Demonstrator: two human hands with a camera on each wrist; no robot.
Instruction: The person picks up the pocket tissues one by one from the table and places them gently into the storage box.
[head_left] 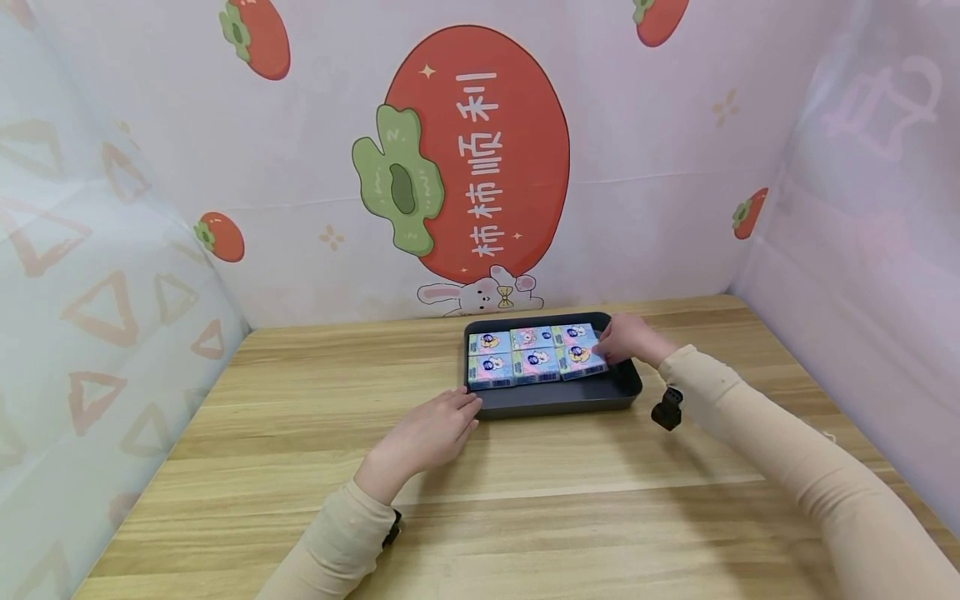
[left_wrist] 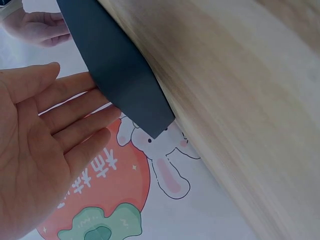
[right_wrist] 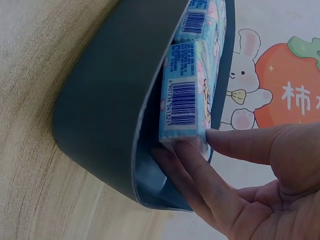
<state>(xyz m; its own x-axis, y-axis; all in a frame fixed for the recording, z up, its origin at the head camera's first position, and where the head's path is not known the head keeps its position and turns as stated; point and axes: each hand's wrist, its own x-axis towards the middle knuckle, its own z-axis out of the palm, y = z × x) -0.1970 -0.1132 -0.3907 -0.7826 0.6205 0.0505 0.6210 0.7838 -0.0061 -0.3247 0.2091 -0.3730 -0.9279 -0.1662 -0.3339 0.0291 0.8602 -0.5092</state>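
Several small blue and pink tissue packs [head_left: 536,367] with cartoon prints lie in two rows inside a dark grey tray [head_left: 558,408]. My right hand [head_left: 628,339] pinches the end of the front right pack [head_left: 581,361], which sits slightly askew. In the right wrist view, the thumb is on the top edge of this tissue pack [right_wrist: 182,95] and the fingers are at its end face; a barcode shows on its side. My left hand [head_left: 438,425] touches the tray's front left corner with its fingertips. The left wrist view shows its fingers fairly straight against the tray wall [left_wrist: 120,70].
The tray stands on a wooden table [head_left: 337,367], close to the back edge. Behind rises a printed cloth backdrop [head_left: 645,167] with persimmons and a rabbit. More cloth hangs at both sides. A small black device [head_left: 667,408] is at the right wrist.
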